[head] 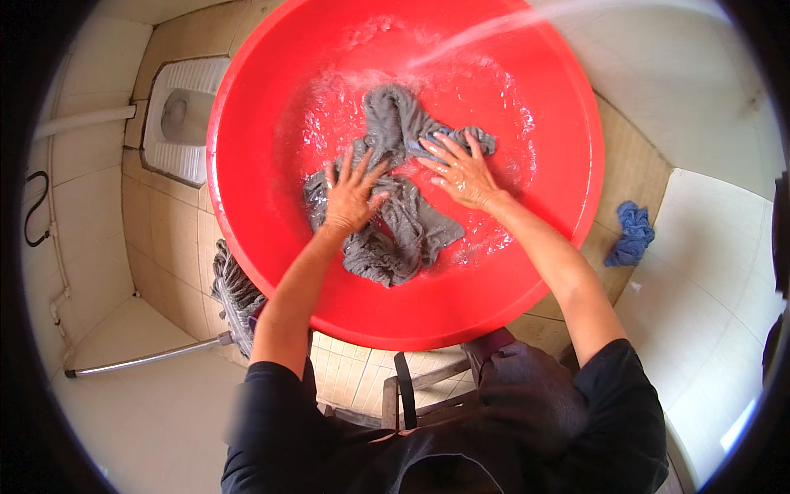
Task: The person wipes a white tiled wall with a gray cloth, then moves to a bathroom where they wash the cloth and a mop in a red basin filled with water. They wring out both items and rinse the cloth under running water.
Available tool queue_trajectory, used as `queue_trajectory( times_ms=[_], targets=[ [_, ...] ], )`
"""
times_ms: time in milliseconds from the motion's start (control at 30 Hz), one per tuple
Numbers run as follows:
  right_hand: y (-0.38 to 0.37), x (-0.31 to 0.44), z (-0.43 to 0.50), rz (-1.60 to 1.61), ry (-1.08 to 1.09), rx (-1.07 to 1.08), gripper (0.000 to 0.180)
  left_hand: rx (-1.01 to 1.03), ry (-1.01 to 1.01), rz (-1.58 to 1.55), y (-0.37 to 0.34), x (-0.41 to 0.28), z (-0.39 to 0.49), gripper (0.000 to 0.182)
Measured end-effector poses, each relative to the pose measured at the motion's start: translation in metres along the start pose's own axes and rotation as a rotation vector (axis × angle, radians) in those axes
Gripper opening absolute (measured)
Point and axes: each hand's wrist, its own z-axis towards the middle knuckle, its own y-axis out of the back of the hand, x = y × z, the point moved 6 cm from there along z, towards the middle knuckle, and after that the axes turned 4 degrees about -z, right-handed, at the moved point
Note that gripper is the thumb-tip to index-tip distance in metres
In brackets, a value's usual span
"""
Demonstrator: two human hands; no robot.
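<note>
A large red plastic basin (395,321) stands before me, with shallow moving water (487,92) in it. A stream of water (487,28) arcs in from the upper right and lands near the far side. Wet grey cloth (395,247) lies bunched and spread in the middle of the basin. My left hand (355,197) rests on the left part of the cloth, fingers spread. My right hand (460,173) lies palm down with fingers apart on the cloth's right part, where a blue patch shows by the fingertips. Neither hand grips anything.
A white squat toilet (185,117) is set in the tiled floor at left. A mop (237,290) with a metal handle (148,359) leans at lower left. A blue cloth (631,234) lies on the floor at right. Part of a wooden stool (390,401) shows below the basin.
</note>
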Motion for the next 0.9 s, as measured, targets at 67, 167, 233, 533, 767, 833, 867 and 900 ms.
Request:
queue_trajectory(
  times_ms=[67, 167, 233, 533, 767, 833, 867, 900],
  targets=[
    [0.010, -0.030, 0.006, -0.007, -0.255, -0.061, 0.039, 0.115, 0.070, 0.066, 0.020, 0.026, 0.005, 0.060],
    [0.022, -0.044, 0.001, 0.022, -0.445, -0.209, 0.037, -0.035, 0.562, -0.140, 0.017, 0.053, -0.005, 0.063],
    [0.016, -0.012, -0.001, -0.049, -0.289, -0.108, 0.034, 0.038, 0.207, 0.098, 0.011, 0.040, -0.017, 0.065],
    [0.051, -0.102, -0.026, 0.394, -0.621, -0.582, 0.020, 0.038, 0.332, 0.312, 0.089, 0.065, 0.004, 0.038],
    [0.070, -0.042, 0.024, -0.017, -0.436, -0.320, 0.016, 0.313, 0.515, -1.128, -0.017, -0.056, 0.041, 0.032],
    [0.061, -0.050, 0.027, 0.030, -0.431, -0.296, 0.014, 0.256, 0.667, -1.540, -0.035, -0.069, 0.051, 0.042],
    [0.056, -0.059, 0.026, 0.104, -0.471, -0.298, 0.013, 0.209, 0.750, -1.687, -0.041, -0.071, 0.054, 0.044],
    [0.052, -0.068, 0.023, 0.177, -0.509, -0.301, 0.013, 0.160, 0.834, -1.834, -0.048, -0.072, 0.059, 0.046]
  ],
)
